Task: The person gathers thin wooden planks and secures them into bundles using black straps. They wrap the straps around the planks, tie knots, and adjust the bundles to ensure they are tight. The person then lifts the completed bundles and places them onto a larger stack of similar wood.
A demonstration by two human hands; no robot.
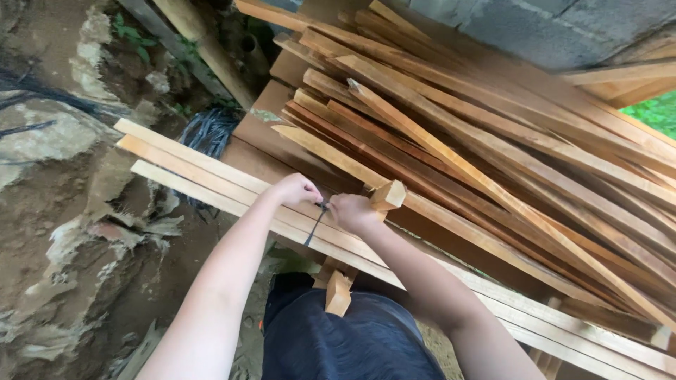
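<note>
a: left hand (296, 188) — closed or loose?

b: clenched, knuckles up, pinching the top end of a thin dark strip, maybe a tie or cord (316, 219). resting on the long pale wooden slats (211, 179) laid across the near side, running from far left down to near right.

a: and the right hand (354, 211)?

b: also curled tight, just beside the left, almost touching. fingers closed near the same end of the dark strip; cannot tell whether actually gripping it or only pressing against it. short pale wooden block with a square-cut end (387, 195) sticking up right beside that hand, touching its far side.

a: where exactly is the strip?

b: between both fists, hanging down across the pale slats toward the near edge, slightly slanted left.

a: around all that?

b: big loose pile of reddish-brown and tan wooden battens (493, 141) to the right and far side, fanned out at angles. grey concrete block wall (563, 24) at the far right. muddy brown ground with pale stones (63, 232) on the left. dark bundle of black wires (209, 130) on the far left, partly under the slats. small wooden offcut (338, 292) near, below the slats, over dark blue cloth (352, 338).
</note>
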